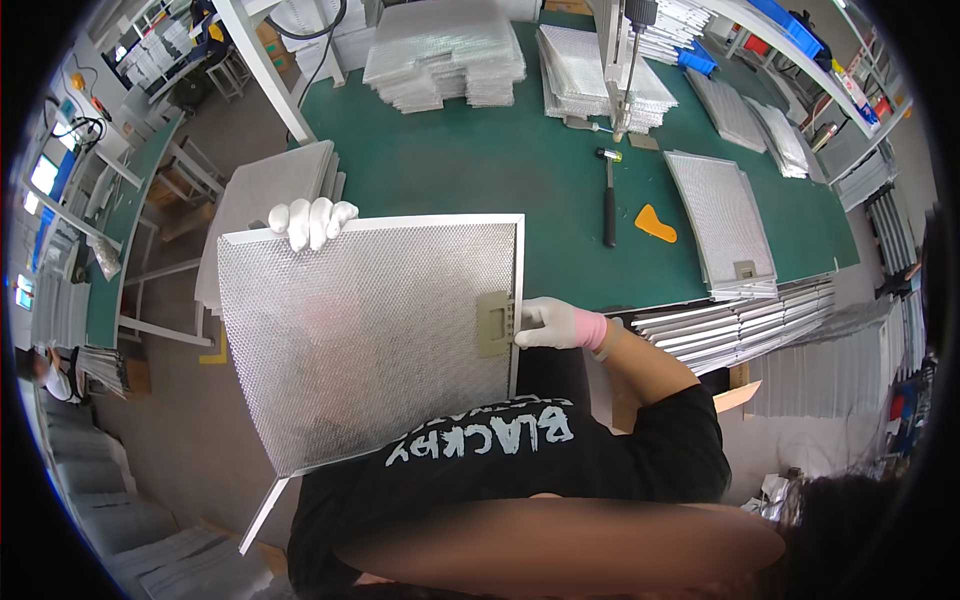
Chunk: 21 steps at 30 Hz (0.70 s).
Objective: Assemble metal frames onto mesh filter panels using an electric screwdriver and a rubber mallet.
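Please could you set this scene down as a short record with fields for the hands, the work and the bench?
Left hand: white-gloved, fingers curled over the top edge of the mesh panel
Right hand: gloved, pink cuff, fingers at the panel's right edge, beside the latch plate
Panel: tilted, with a white strip jutting from its lower left corner
Bench: green table
Tools on it: hammer, orange scraper
Behind: stacked panels
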Available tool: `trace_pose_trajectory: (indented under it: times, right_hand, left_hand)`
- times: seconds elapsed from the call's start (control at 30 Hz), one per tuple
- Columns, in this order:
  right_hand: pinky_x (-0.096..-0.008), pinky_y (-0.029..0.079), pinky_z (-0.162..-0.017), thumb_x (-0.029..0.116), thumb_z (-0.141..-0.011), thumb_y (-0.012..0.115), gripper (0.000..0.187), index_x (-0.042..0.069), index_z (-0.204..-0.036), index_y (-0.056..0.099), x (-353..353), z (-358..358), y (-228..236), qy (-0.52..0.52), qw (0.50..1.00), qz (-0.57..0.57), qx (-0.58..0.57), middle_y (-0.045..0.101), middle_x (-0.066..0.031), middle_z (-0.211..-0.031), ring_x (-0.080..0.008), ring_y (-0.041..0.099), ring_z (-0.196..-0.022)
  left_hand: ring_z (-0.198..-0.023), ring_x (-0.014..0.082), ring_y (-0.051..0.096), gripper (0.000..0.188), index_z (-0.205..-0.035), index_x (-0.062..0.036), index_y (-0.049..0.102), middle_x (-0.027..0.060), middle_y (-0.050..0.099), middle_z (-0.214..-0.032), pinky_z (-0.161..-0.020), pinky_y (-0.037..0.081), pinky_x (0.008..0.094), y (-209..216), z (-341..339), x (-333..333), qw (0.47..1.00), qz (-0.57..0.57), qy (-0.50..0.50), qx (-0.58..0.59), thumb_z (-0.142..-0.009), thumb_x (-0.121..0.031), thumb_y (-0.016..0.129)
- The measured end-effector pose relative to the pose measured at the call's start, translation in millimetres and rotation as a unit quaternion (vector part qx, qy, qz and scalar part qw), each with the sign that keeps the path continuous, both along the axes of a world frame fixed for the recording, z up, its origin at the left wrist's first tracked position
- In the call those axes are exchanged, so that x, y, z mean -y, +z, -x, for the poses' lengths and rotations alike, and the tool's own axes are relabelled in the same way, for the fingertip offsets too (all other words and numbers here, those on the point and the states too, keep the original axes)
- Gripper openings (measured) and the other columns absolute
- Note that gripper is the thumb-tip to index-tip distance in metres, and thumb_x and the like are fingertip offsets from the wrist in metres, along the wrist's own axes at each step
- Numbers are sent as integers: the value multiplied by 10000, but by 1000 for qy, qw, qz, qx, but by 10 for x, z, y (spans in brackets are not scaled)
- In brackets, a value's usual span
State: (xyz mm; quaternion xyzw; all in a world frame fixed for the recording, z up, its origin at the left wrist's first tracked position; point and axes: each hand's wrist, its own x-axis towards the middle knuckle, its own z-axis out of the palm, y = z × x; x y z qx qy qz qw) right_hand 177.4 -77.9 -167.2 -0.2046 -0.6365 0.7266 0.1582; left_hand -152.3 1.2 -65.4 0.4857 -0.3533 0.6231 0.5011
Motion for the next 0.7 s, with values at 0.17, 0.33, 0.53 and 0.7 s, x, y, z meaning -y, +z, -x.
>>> trace_pose_trajectory:
  times: [0.17,0.33,0.53,0.7]
  right_hand:
    - [-282,474,-909,113,-933,572,506,9,-1413,454,81,26,160,-7,997,41,60,610,-30,-1186,-95,550,-993]
    - [-320,475,-958,95,-923,569,518,14,-1418,440,213,144,179,-81,995,-56,20,603,-46,-1184,-139,570,-1059]
    - [-382,392,-1087,226,-810,763,814,-8,-1469,347,238,162,208,-164,971,-151,89,491,-196,-1351,-266,467,-1284]
    - [-538,364,-1070,252,-640,793,681,131,-1268,560,597,415,384,-81,758,-629,153,490,-206,-1296,-405,452,-1235]
  left_hand:
    - [-966,213,605,439,-1215,-64,569,89,640,-1002,-938,449,390,9,25,33,1000,7,14,-12,-1010,-443,486]
    - [-966,216,613,428,-1208,-68,573,90,644,-1008,-936,455,393,1,38,24,1000,10,12,-12,-1005,-439,501]
    - [-939,208,610,416,-1193,-67,586,86,644,-996,-930,455,396,-42,187,14,1000,1,26,-7,-1008,-430,506]
    - [-860,205,586,397,-1198,-62,595,79,626,-935,-893,473,398,-174,483,-57,997,-3,72,32,-1019,-398,484]
